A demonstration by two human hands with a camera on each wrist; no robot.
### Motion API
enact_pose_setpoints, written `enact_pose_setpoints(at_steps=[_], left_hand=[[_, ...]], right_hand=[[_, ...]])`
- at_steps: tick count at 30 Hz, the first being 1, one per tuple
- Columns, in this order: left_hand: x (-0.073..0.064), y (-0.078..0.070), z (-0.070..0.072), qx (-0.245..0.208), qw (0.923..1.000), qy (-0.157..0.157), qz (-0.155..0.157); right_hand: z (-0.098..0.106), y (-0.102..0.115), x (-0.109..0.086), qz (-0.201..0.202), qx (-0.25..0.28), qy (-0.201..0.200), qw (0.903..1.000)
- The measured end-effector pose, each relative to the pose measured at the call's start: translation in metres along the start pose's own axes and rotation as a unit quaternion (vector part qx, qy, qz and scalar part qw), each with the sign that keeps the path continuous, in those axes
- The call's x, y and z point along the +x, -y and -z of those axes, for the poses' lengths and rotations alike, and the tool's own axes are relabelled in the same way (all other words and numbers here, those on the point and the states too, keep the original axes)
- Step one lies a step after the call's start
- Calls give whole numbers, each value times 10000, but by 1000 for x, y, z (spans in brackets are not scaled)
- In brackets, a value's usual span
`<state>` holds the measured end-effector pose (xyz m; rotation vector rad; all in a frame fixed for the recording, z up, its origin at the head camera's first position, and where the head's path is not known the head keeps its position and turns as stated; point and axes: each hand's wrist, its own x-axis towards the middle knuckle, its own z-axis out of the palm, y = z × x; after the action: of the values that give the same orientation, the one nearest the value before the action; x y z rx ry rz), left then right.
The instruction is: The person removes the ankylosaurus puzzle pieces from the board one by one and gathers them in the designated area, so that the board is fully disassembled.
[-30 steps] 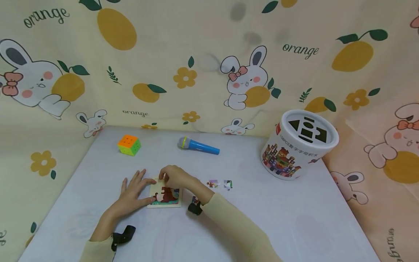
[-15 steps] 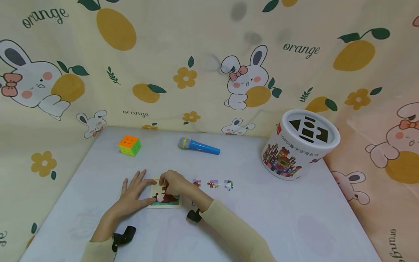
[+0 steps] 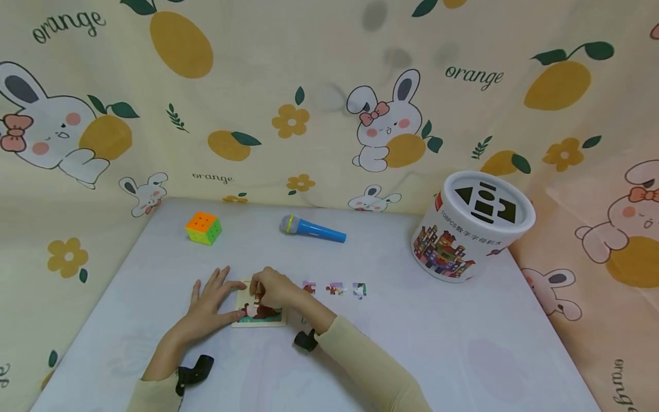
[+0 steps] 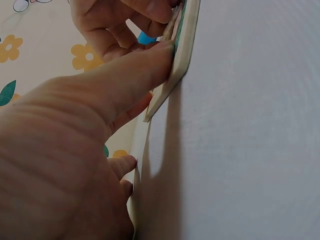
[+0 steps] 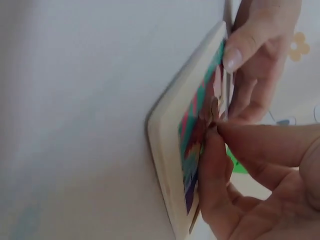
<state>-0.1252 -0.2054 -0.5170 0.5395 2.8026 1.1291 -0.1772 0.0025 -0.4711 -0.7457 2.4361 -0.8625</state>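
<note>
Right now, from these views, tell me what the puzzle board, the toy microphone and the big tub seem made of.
Puzzle board: probably wood, matte, going by its thick, pale cream border.
Toy microphone: likely plastic, with a smooth, evenly blue handle.
Tub: smooth white printed wall, plastic or coated card, I can't tell; its rounded lid with shaped cut-outs suggests moulded plastic.

From the head view, my right hand (image 3: 275, 288) hides part of the puzzle board (image 3: 244, 298). My sleeves (image 3: 373, 366) run off the bottom edge, and what the loose pieces (image 3: 335, 289) show is too small to make out.
</note>
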Motion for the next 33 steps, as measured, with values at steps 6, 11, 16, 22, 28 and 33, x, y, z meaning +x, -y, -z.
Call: enact_pose_setpoints(at_steps=[6, 11, 16, 22, 28, 33], left_hand=[[1, 0, -1, 26, 10000, 18, 39], [0, 0, -1, -7, 10000, 0, -4], [0, -1, -1, -22, 10000, 10, -35], [1, -2, 0, 12, 10000, 26, -11], [0, -5, 1, 44, 10000, 22, 73], [1, -4, 0, 57, 9999, -5, 112]], right_hand=[[5, -11, 3, 256, 719, 243, 9968], [7, -13, 2, 187, 1051, 277, 9939], [8, -16, 0, 44, 1518, 222, 9882], [14, -22, -3, 203, 2002, 269, 9792], [29, -31, -10, 383, 2058, -11, 9778], [47, -45, -25, 325, 1790, -294, 9829]])
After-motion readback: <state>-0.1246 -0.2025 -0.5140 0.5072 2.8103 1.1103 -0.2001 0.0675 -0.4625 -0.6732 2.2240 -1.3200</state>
